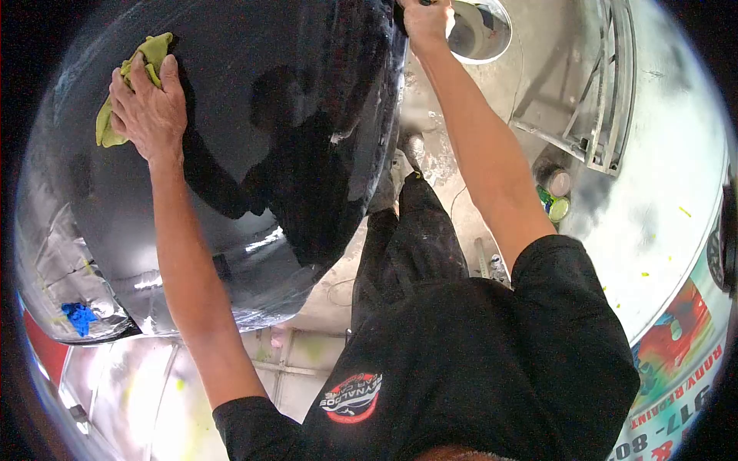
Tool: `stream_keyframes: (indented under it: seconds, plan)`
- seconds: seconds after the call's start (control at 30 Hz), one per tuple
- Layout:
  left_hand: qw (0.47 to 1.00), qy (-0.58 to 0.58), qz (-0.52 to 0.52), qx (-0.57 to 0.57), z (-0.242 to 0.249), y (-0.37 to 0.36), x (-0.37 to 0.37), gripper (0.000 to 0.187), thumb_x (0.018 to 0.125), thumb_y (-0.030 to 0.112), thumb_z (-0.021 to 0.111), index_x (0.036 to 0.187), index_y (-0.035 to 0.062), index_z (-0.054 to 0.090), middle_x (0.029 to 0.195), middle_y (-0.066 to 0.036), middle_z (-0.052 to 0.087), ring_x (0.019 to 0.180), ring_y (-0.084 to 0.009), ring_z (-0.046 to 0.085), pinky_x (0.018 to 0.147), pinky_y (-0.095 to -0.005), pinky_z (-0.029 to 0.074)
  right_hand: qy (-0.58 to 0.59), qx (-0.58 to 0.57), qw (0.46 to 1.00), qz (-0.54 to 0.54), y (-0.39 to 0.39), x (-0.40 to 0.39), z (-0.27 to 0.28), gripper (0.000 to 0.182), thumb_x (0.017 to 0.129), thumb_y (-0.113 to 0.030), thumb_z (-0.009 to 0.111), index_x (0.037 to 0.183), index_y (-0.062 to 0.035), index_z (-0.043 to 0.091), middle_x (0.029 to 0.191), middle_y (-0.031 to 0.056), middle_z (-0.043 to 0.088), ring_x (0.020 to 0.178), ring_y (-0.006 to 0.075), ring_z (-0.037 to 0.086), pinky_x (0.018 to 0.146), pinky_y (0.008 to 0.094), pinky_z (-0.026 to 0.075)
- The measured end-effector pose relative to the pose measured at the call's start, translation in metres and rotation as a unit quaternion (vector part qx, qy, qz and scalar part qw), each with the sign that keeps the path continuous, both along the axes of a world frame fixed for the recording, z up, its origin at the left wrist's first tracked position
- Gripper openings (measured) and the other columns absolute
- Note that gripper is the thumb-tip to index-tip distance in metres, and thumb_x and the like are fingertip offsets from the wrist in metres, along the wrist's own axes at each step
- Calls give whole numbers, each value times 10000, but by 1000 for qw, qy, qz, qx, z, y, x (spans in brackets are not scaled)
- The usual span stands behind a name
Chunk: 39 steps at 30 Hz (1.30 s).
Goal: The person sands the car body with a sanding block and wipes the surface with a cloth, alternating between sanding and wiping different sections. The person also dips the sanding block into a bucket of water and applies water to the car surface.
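Note:
My left hand (150,107) presses a crumpled yellow-green cloth (111,127) against a glossy, curved black car panel (231,46). Its fingers lie over the cloth, which bunches out on both sides of them. At the top edge of the view, my right hand (428,27) is closed beside the panel's right edge. A small dark thing shows at its fingers, too cut off to name. Whitish streaks mark parts of the panel, and my dark reflection appears in it.
A white bucket (500,34) stands on the stained floor beside my right hand. Farther right are a metal frame (603,92) and several small cans (559,201). Crinkled silvery covering (58,246) with a blue scrap (78,317) lies at the panel's lower left. A printed banner (676,338) hangs lower right.

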<state>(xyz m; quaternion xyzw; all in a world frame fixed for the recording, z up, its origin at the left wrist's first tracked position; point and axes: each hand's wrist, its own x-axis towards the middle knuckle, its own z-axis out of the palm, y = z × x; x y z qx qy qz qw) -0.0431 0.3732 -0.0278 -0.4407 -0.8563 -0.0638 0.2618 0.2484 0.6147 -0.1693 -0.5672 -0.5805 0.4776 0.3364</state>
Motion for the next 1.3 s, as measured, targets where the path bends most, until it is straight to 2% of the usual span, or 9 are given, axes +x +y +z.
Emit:
stream_keyframes:
  seconds: [0.13, 0.3, 0.57, 0.7, 0.83, 0.93, 1.1, 1.13, 1.3]
  plan:
    - [1000, 7, 3, 0, 0, 2, -2, 665, 1003, 682, 434, 1473, 221, 530, 1574, -209, 412, 1481, -409, 360, 1168, -609, 264, 57, -144, 986, -54, -87, 24, 14, 981, 910, -489, 733, 1526, 122, 276, 1449, 336, 503, 1362, 378, 507, 1152, 432, 386]
    - [1000, 8, 8, -5, -4, -1, -5, 666, 1002, 680, 432, 1489, 233, 515, 1589, -210, 396, 1488, -402, 352, 1171, -612, 254, -35, -201, 979, -4, -259, 103, 7, 652, 925, -278, 791, 1414, 40, 500, 1232, 147, 633, 1179, 219, 582, 1043, 351, 458]
    - [1000, -7, -24, 19, -7, 0, -12, 718, 979, 712, 437, 1514, 237, 493, 1585, -213, 407, 1487, -404, 349, 1177, -640, 225, 50, -112, 992, -44, -130, 48, 12, 872, 902, -508, 718, 1417, 122, 405, 1128, 277, 694, 1068, 353, 665, 951, 431, 500]
    - [999, 2, -38, 31, -11, 1, -22, 725, 976, 724, 423, 1512, 242, 503, 1574, -226, 416, 1484, -408, 353, 1177, -643, 222, -46, -236, 970, -17, -259, 92, -2, 953, 954, -601, 650, 1549, 55, 299, 1403, 249, 553, 1293, 299, 536, 1083, 404, 439]
    - [997, 12, -70, 39, -16, -1, -31, 731, 978, 731, 405, 1513, 243, 505, 1566, -232, 426, 1481, -413, 359, 1173, -648, 228, 2, -166, 986, 14, -346, 129, -2, 720, 965, -444, 719, 1349, 96, 436, 934, 242, 674, 940, 387, 678, 836, 505, 505]
    - [998, 41, -45, 15, -14, 0, -33, 742, 972, 730, 442, 1476, 195, 541, 1543, -230, 468, 1455, -441, 393, 1164, -625, 293, -54, -206, 977, -28, -321, 108, 11, 788, 987, -511, 662, 1417, 93, 395, 1144, 333, 621, 1122, 425, 645, 941, 474, 495]
    - [999, 23, -45, 9, -5, 4, -26, 789, 975, 727, 431, 1456, 112, 549, 1524, -235, 489, 1424, -438, 428, 1165, -591, 312, 38, -294, 954, -36, -347, 110, 19, 909, 1006, -476, 650, 1538, 126, 226, 1382, 251, 544, 1292, 303, 547, 1117, 331, 403]
    - [998, 30, -56, 8, -9, 2, -33, 787, 978, 722, 432, 1453, 106, 551, 1519, -238, 493, 1419, -436, 435, 1164, -590, 314, 79, -290, 954, 23, -351, 119, 20, 911, 1042, -513, 553, 1592, 57, 103, 1437, 379, 478, 1387, 457, 473, 1178, 406, 340]
    - [991, 40, -131, -3, -20, -1, -60, 774, 987, 711, 427, 1452, 105, 551, 1510, -242, 497, 1410, -425, 452, 1167, -581, 311, -64, -261, 963, 1, -253, 87, 29, 946, 1000, -532, 589, 1578, 69, 142, 1418, 468, 428, 1294, 558, 520, 1110, 476, 417]
